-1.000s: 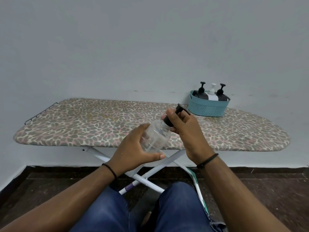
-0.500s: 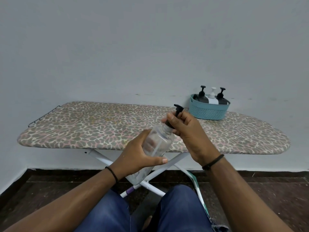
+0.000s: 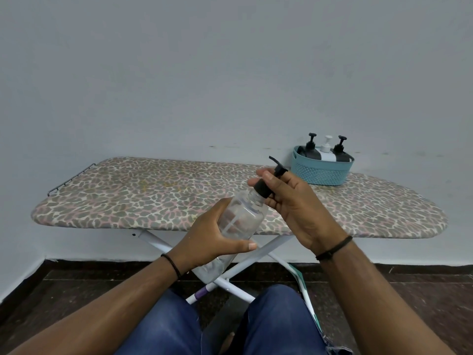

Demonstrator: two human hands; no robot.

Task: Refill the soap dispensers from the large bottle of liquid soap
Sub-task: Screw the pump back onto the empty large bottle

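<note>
Over the lap, left hand (image 3: pixel 207 242) grips clear dispenser (image 3: pixel 238 221); right hand (image 3: pixel 294 203) seemingly pinches its half-hidden black pump (image 3: pixel 266 188).

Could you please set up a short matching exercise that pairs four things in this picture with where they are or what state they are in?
Things:
1. clear dispenser bottle
2. black pump cap
3. teal basket
4. white-pump bottle

Places or states:
A. stands between two black bottles
B. sits at the far right of the ironing board
C. held tilted in the left hand
D. pinched by fingers of the right hand

Pairs: 1-C, 2-D, 3-B, 4-A
</note>
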